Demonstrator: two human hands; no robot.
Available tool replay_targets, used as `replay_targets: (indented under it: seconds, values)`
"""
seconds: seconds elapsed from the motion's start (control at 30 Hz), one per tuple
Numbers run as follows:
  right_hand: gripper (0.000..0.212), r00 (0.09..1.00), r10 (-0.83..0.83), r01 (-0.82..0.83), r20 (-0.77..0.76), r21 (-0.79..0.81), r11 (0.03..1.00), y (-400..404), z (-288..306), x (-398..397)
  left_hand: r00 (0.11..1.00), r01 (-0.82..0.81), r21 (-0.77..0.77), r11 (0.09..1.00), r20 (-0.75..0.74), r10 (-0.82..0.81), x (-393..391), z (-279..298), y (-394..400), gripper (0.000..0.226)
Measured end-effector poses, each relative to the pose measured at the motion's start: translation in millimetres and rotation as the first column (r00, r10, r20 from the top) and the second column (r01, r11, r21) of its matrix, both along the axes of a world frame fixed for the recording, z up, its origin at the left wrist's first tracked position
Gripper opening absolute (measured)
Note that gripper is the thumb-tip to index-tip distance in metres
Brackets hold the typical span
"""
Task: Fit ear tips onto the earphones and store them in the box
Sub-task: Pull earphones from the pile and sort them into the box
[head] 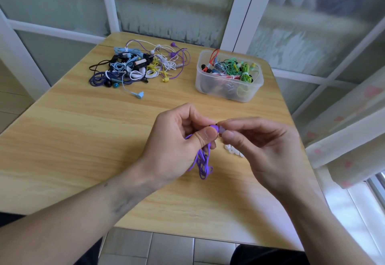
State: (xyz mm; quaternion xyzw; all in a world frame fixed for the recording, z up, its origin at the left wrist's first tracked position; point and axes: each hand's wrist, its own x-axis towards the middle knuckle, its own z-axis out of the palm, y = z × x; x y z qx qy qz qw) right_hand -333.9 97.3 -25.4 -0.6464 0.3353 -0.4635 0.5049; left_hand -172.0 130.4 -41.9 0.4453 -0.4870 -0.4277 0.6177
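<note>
Nearest me, my left hand pinched the purple earbud, its cable hanging below. Directly right of the earbud, touching it, my right hand pinched a pale ear tip, aligned sideways. Beyond the earbud sat the clear box, full of coiled earphones.

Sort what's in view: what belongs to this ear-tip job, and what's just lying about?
In the job:
left hand
right hand
purple earphone
ear tip
white ear tips
clear plastic box
tangled earphone pile

Lying about:
wooden table
curtain
</note>
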Motion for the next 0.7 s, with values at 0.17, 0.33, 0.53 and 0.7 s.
replay_targets:
  seconds: [0.17,0.33,0.53,0.7]
  values:
    - [0.011,0.997,0.032,-0.034,-0.067,-0.035,0.999,-1.7,1.4,-1.7,0.988,0.073,0.102,0.992,-0.142,-0.058,-1.7,-0.1,2.2,0.009]
    - [0.019,0.993,0.089,-0.084,-0.073,0.071,0.994,-6.1,4.6,-7.4,0.984,0.095,0.126,0.987,-0.164,-0.073,-2.5,-1.2,1.6,0.008]
    - [0.018,0.991,0.131,-0.124,-0.038,0.159,0.979,-7.3,6.9,-10.3,0.988,0.089,0.110,0.990,-0.132,-0.075,-3.2,-2.2,0.1,0.009]
    - [0.019,0.987,0.139,-0.126,-0.083,0.139,0.982,-8.0,6.9,-10.5,0.989,0.126,0.093,0.988,-0.084,-0.118,-0.9,-3.4,0.1,0.012]
